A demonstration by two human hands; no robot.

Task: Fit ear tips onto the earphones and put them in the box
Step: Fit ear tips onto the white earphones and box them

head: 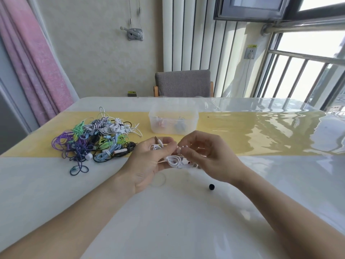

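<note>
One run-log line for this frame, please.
hands: both hold white earphones | box: open, behind | pile: left

A glossy white table under a clear reflective cover carries a broad yellow band running across its far half. At about ten o'clock on that band lies a tangled heap of corded earphones in purple, green, blue, black and white. At twelve o'clock stands a translucent rectangular plastic box, with a few items dimly visible inside. A small black ear tip lies near centre on the white part.
</note>
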